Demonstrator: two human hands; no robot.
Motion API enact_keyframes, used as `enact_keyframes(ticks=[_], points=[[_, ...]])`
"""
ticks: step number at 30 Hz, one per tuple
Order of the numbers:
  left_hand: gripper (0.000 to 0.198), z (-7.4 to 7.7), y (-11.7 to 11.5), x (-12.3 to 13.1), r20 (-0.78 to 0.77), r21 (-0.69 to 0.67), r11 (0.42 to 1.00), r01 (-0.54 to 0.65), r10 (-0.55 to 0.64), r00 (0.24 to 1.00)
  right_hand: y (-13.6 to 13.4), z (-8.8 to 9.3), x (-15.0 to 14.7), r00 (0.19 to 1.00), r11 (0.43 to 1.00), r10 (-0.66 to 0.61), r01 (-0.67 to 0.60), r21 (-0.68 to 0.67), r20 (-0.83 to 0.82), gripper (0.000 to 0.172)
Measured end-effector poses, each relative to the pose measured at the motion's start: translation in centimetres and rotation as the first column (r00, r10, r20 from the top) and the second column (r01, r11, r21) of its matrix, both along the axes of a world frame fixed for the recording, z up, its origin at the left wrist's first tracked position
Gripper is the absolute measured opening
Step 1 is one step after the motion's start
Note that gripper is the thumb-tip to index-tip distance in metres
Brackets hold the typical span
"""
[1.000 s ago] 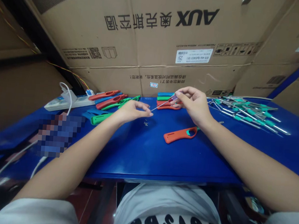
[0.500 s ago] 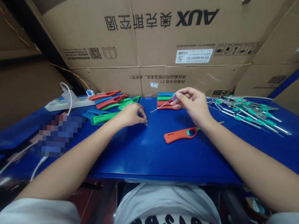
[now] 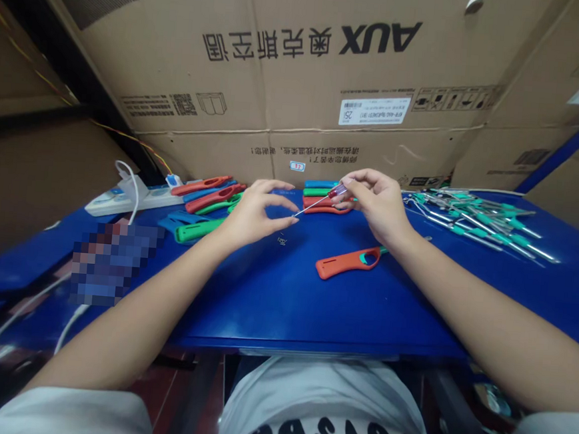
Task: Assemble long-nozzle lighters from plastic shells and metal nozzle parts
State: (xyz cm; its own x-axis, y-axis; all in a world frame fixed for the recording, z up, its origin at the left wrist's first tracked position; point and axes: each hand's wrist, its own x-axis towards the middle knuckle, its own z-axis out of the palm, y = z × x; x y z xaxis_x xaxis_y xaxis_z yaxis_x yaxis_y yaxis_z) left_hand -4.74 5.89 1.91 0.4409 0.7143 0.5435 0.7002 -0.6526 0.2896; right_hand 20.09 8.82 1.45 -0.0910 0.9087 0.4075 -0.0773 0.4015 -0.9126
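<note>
My right hand (image 3: 378,200) grips a small screwdriver (image 3: 339,191) by its purple and red handle, with the thin shaft slanting down to the left. At the shaft's tip is my left hand (image 3: 262,211), thumb and index finger pinched close and the other fingers spread. Whatever lies between those fingertips is too small to make out. Below the left fingertips a little pile of tiny metal parts, apparently screws (image 3: 281,241), lies on the blue table (image 3: 283,303). An orange long-nosed lighter (image 3: 346,261) with a green trigger rests below my right hand, its nozzle partly hidden by my wrist.
Behind my left hand lie red, blue and green lighter casings (image 3: 206,194); more casings (image 3: 321,193) are stacked behind the screwdriver. Metal rods with green parts (image 3: 484,222) are heaped on the right. A power strip (image 3: 105,202) with white cables is left. Cardboard (image 3: 278,102) walls the back.
My left hand has risen from the tiny parts to the screwdriver's tip, its outer fingers spreading. My right hand and the orange lighter have barely moved.
</note>
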Motion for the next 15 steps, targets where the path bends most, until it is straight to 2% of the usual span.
enact_keyframes(ticks=[5,15], points=[[0.008,-0.38,0.33,0.05,0.017,0.017,1.0,0.006,-0.006,1.0,0.13,-0.05,0.1,1.0,1.0,0.004,-0.004,0.002,-0.012,0.024],[0.006,-0.6,0.34,0.21,-0.051,-0.007,1.0,-0.006,0.005,0.999,0.14,0.01,0.19,1.0,1.0,-0.014,0.014,0.012,-0.003,0.024]])
